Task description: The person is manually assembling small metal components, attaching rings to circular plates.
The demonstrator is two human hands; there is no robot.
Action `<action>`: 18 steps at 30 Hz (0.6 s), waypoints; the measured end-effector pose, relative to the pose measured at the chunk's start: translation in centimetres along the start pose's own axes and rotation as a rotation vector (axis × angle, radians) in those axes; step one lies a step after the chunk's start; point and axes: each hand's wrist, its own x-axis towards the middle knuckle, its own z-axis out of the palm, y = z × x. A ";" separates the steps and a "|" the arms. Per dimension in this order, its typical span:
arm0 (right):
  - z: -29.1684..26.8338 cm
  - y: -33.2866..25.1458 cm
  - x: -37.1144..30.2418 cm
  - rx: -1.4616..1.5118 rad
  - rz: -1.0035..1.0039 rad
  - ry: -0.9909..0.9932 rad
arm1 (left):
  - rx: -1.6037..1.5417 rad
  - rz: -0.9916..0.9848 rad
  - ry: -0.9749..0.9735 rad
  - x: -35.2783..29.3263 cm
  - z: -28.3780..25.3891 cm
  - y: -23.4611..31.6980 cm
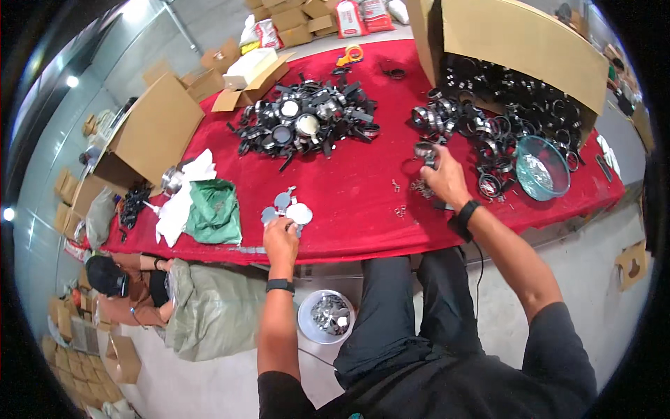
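Observation:
My right hand (pixel 447 180) is closed round a metal ring with a black part (pixel 425 150), held over the near side of the heap at the right. Below its fingers lie small metal clips (pixel 421 187). My left hand (pixel 280 243) reaches to the table's near edge, its fingers drawn together against several flat round discs (pixel 300 213), grey and whitish, some with tabs. What the left fingertips grip is hidden. A big pile of black and metal ring pieces (pixel 307 119) sits at mid-table. More metal rings (pixel 488 129) spill from a tipped cardboard box (pixel 523 35).
A clear greenish bowl (pixel 542 167) stands at the right on the red tablecloth (pixel 349 181). Left are a green bag (pixel 213 213) and white cloth (pixel 174 216). Below the edge, a white bucket (pixel 303 318) holds metal pieces. A person (pixel 129 286) sits by a large sack (pixel 216 307).

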 end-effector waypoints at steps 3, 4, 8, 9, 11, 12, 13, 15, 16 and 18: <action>4.7 -2.1 -4.0 0.064 -0.128 -0.080 | -0.069 -0.026 0.051 0.5 0.4 0.0; 5.9 -3.0 -5.2 0.042 -0.132 -0.120 | -0.097 -0.051 0.029 0.5 0.3 -0.2; 8.0 -2.7 -7.8 -0.113 -0.131 -0.203 | -0.057 -0.070 -0.030 0.6 0.0 0.5; 8.1 -3.1 -7.9 -0.125 -0.133 -0.195 | -0.055 -0.070 -0.025 0.7 -0.2 0.3; 7.3 -3.5 -8.0 -0.112 -0.104 -0.227 | -0.092 -0.077 -0.021 0.8 -0.5 -0.1; 6.8 -3.7 -8.0 -0.105 -0.066 -0.260 | -0.095 -0.073 -0.021 0.9 -0.4 -0.1; 6.7 -3.4 -8.2 -0.107 -0.065 -0.255 | -0.117 -0.062 0.012 1.0 -0.3 -0.2; 6.3 -2.7 -8.7 -0.062 -0.159 -0.101 | -0.144 -0.048 0.042 1.4 -0.3 0.1; 5.7 -3.1 -9.0 -0.053 -0.094 -0.093 | -0.193 -0.049 0.124 1.7 -0.5 0.2; 5.3 -3.2 -9.4 -0.026 -0.167 -0.002 | -0.276 -0.060 0.204 2.3 -1.8 1.3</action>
